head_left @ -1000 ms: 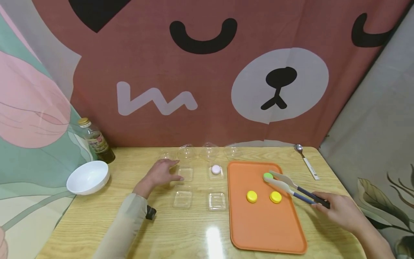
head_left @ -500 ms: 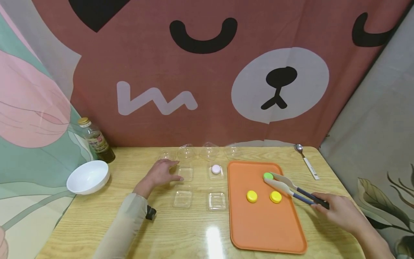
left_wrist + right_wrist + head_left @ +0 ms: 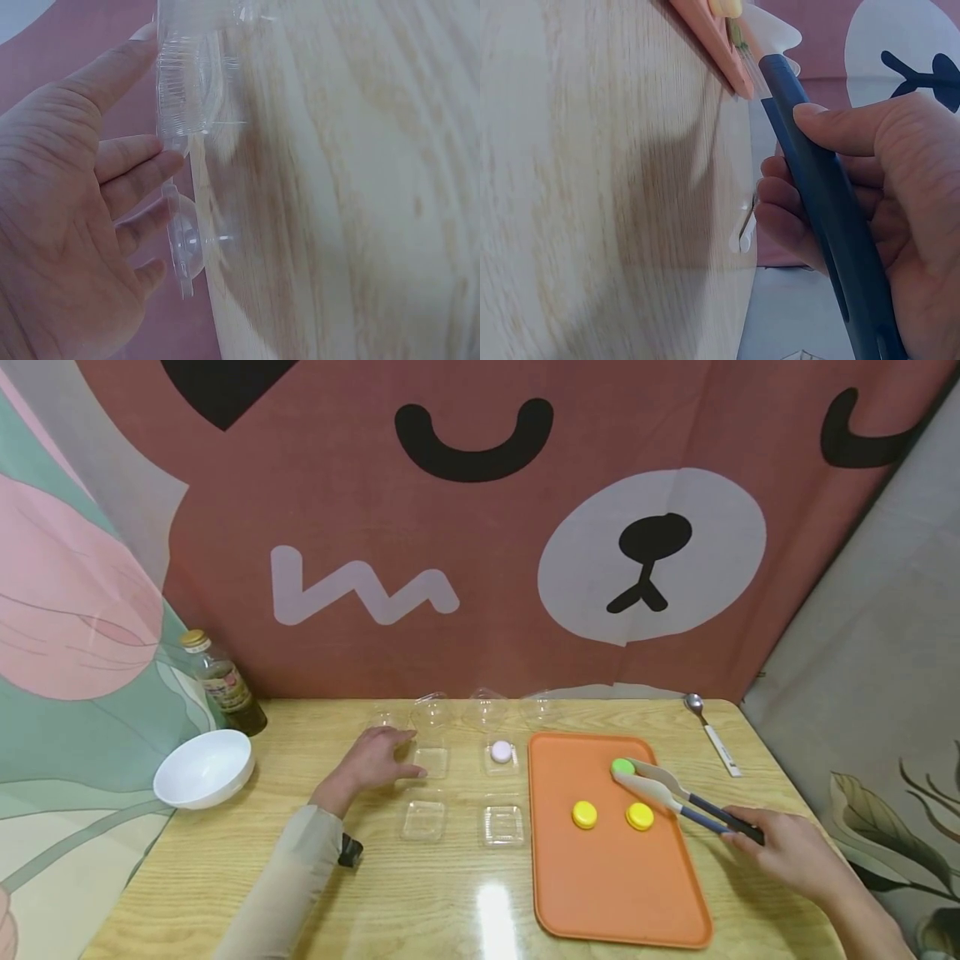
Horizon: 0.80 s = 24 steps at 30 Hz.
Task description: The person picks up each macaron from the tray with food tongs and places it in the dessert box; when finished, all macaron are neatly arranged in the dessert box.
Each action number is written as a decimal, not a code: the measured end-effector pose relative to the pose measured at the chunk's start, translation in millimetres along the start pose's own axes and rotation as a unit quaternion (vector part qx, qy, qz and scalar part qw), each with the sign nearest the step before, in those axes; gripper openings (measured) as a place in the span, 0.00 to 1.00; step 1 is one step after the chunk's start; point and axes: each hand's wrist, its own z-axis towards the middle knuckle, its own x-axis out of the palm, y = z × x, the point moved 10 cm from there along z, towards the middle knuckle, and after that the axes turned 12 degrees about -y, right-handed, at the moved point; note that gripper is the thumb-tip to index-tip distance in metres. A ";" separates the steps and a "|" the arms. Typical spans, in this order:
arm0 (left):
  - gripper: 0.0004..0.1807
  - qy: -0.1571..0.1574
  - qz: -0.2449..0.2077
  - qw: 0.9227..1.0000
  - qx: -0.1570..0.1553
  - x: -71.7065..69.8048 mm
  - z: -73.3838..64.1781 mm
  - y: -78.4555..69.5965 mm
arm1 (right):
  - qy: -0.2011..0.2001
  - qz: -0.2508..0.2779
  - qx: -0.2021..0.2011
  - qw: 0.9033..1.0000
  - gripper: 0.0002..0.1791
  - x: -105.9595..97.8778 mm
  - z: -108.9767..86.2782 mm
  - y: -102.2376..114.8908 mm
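Note:
My left hand (image 3: pixel 375 758) rests by a clear plastic clamshell box (image 3: pixel 432 763), fingers spread loosely. In the left wrist view its thumb and fingertips touch the edge of that box (image 3: pixel 182 94). A pair of tongs (image 3: pixel 652 790) with pale tips and dark handles is gripped in my right hand (image 3: pixel 791 847), thumb on top. The tips lie either side of a green macaron (image 3: pixel 620 767) on the orange tray (image 3: pixel 618 893). Two yellow macarons (image 3: pixel 584 815) sit nearer on the tray. A pale pink macaron (image 3: pixel 501 752) rests in another open box.
Two more open clear boxes, a left one (image 3: pixel 423 821) and a right one (image 3: pixel 502 826), stand nearer the front. A white bowl (image 3: pixel 206 768) and a bottle (image 3: pixel 228 693) of dark liquid are at the left. A spoon (image 3: pixel 712 735) lies right of the tray.
The tong tips have drawn slightly back to the right against the green macaron. My left hand has stayed in place by the box.

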 end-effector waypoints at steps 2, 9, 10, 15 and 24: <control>0.45 0.001 0.003 1.000 -0.001 0.0 -0.1 0.4 | -0.008 0.001 -0.001 1.000 0.21 -2.0 0.0 1.0; 0.44 0.002 0.011 1.000 -0.008 -1.5 -2.5 2.5 | -0.028 0.024 -0.001 0.999 0.22 -9.3 1.4 6.7; 0.44 0.002 0.011 1.000 -0.008 -1.6 -2.6 2.7 | -0.031 0.027 -0.003 0.999 0.22 -10.6 2.5 7.9; 0.44 0.001 0.010 1.000 -0.012 0.2 -2.7 2.8 | -0.030 0.034 -0.006 0.999 0.22 -14.9 9.9 12.6; 0.44 0.001 0.012 1.000 -0.022 3.2 -1.6 1.2 | -0.020 0.031 -0.029 0.999 0.23 -21.8 29.6 34.1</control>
